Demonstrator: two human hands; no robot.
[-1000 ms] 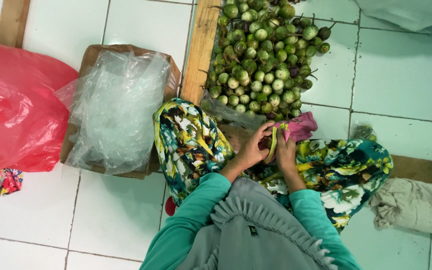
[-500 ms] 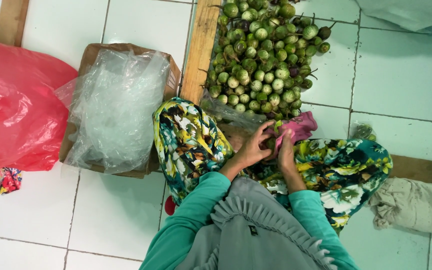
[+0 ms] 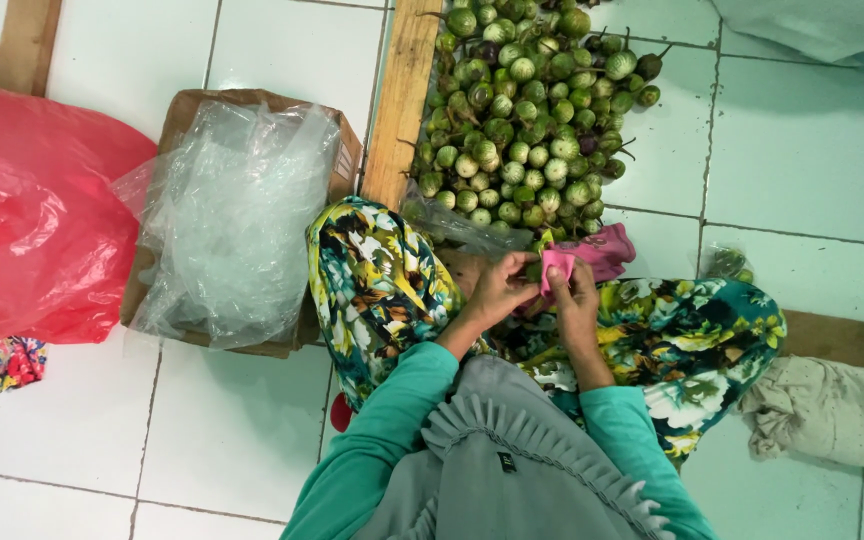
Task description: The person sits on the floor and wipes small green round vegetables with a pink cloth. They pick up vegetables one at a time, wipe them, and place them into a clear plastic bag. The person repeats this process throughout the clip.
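Note:
My left hand and my right hand meet over my lap, just below a heap of small round green eggplants on the tiled floor. My left hand pinches a small green eggplant. My right hand presses a fold of pink cloth against it; the rest of the cloth trails to the right. Both sleeves are teal. My knees are covered by flowered fabric.
A cardboard box lined with clear plastic bags stands to the left. A red plastic bag lies further left. A wooden plank borders the eggplant heap. A grey sack lies at right.
My hands have stayed in the same spot. The pink cloth now sits folded between my fingertips, where a green piece showed before.

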